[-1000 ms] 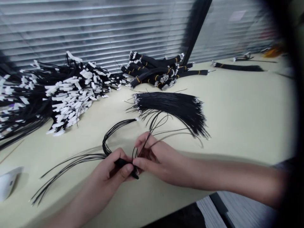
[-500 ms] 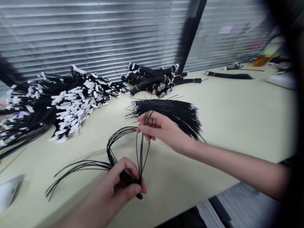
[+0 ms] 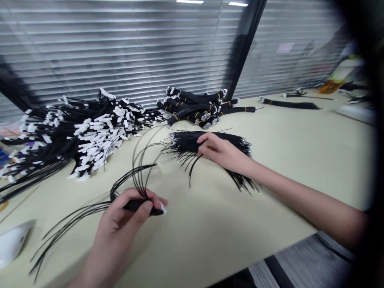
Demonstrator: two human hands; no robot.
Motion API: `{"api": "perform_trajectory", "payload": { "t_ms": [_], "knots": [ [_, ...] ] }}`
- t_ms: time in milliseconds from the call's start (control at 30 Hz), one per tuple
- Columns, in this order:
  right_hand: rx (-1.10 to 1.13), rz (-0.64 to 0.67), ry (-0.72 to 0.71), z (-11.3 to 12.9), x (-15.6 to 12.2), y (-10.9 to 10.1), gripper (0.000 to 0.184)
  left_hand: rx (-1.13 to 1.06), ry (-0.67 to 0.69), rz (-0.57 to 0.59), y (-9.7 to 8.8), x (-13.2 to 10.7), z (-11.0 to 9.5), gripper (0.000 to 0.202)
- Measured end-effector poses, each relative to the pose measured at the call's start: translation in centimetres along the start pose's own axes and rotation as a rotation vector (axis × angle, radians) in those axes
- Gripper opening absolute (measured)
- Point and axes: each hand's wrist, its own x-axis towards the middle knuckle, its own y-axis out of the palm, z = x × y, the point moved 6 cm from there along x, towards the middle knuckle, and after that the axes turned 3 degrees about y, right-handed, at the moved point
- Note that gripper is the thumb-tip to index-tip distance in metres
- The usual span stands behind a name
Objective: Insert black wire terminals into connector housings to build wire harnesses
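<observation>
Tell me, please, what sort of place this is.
Probably a cable assembly workshop, judging by the heap of black cables with white connectors, the pile of black bundles with yellow bands, and the sheaf of thin black wires on the cream tabletop.

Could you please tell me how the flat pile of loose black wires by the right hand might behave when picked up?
The loose black wires would probably flop, since several thin strands curve from the pile's near edge. Each wire is likely light, being so slender. They may slide apart or tangle, as loose ends splay near the right hand.
</observation>
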Motion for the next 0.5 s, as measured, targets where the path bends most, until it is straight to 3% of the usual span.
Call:
{"api": "perform_trajectory", "payload": {
  "t_ms": [100, 200, 333, 500],
  "knots": [
    [-0.150, 0.156, -0.176, 1.2, -1.1, 1.5, 0.015, -0.022, -0.017, -0.047, -0.1, 0.3, 0.1, 0.011],
    [-0.268, 0.283, -0.331, 2.1, -1.7, 3.0, 0.018, 0.091, -0.117, 0.075, 0.8, 0.6, 0.4, 0.013],
    [-0.377, 0.340, -0.434, 2.3, -1.6, 4.2, 0.017, 0.275, -0.173, 0.255, 1.8, 0.5, 0.6, 0.014],
    [-0.489, 0.376, -0.530, 2.5, -1.9, 5.1, 0.021, 0.238, -0.212, 0.258, 1.9, 0.3, 0.9, 0.018]
  ]
}}
